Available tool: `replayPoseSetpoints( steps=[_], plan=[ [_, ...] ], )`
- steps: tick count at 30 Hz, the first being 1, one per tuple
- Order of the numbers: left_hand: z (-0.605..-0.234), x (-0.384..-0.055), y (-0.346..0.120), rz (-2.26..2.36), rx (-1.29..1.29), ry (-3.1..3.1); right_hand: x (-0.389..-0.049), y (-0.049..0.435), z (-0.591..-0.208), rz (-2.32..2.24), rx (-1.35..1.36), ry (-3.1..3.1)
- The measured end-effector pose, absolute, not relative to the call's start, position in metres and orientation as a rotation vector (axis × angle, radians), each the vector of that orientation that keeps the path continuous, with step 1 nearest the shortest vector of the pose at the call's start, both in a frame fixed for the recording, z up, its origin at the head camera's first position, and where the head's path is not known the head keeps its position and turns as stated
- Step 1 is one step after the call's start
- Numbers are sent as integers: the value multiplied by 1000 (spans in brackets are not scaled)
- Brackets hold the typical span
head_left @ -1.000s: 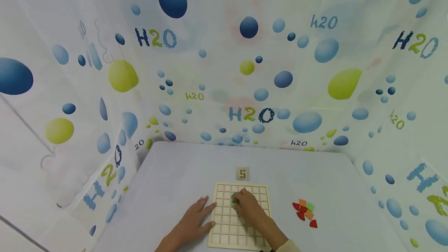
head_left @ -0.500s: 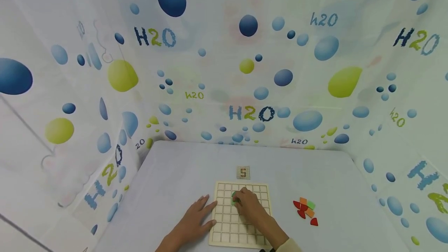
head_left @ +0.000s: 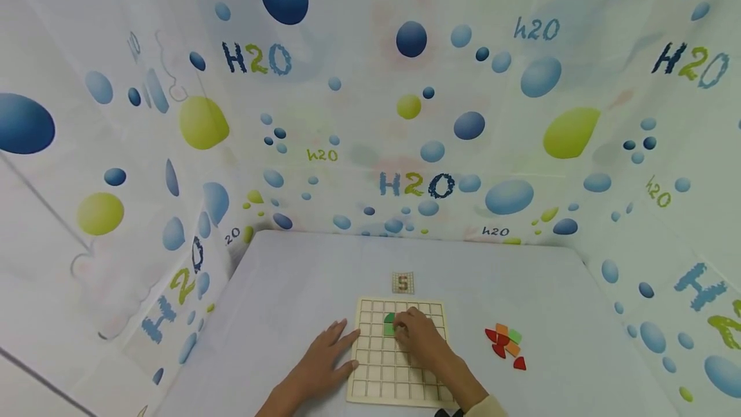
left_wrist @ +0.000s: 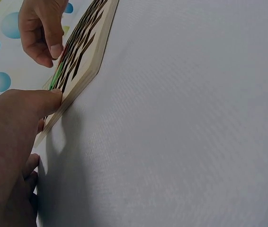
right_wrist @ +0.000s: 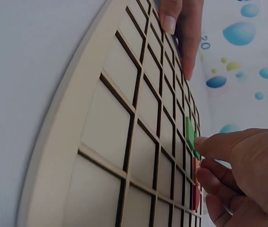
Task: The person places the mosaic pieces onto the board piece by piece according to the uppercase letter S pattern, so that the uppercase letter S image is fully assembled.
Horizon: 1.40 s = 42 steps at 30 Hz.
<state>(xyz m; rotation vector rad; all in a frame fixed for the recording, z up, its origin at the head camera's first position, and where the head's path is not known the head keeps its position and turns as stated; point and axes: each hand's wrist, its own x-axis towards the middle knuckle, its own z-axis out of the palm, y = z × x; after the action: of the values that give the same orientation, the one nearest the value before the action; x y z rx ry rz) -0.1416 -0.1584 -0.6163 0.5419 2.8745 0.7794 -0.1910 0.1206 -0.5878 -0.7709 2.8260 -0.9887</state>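
Note:
A pale wooden grid board [head_left: 379,391] lies on the table before me. Two pieces show in its cells: a light green square [head_left: 388,329] and a dark green rounded piece [head_left: 390,318] just above it. My right hand [head_left: 421,333] is over the board beside them, fingers bent; its thumb reaches the green pieces in the right wrist view. Orange [right_wrist: 197,165] and red [right_wrist: 196,201] pieces sit along the same edge, partly hidden by that hand. No piece shows lifted in its fingers. My left hand [head_left: 324,359] rests spread at the board's left edge, thumb touching the rim.
Right of the board lies a loose group of pieces: red quarter shapes [head_left: 520,363], orange squares [head_left: 512,349] and a light green square [head_left: 515,336]. A small gridded card [head_left: 402,282] with an S-like figure lies beyond the board. A printed curtain surrounds the white-covered table.
My right hand has shifted slightly right, uncovering the light green square and dark green piece that its fingers partly covered. The left hand has stayed at the board's edge.

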Motion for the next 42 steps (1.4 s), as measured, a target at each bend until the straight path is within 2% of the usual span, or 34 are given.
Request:
replayPoseSetpoints(
  steps=[9, 16, 24, 32, 37, 42],
  plan=[
    [-612, -140, -157, 808, 568, 2891, -194, 140, -584, -1110, -660, 2795],
    [-613, -140, -157, 793, 542, 2873, -194, 167, -583, -1119, -471, 2877],
    [-614, -140, -157, 784, 551, 2890, -195, 204, -580, -1014, -201, 2983],
    [-612, -140, -157, 800, 557, 2894, -193, 239, -577, -916, -152, 3082],
    [-615, -141, -158, 788, 545, 2893, -193, 251, -577, -784, -23, 3106],
    [-615, -141, -158, 791, 547, 2889, -193, 258, -580, -663, -21, 3077]
  ],
)
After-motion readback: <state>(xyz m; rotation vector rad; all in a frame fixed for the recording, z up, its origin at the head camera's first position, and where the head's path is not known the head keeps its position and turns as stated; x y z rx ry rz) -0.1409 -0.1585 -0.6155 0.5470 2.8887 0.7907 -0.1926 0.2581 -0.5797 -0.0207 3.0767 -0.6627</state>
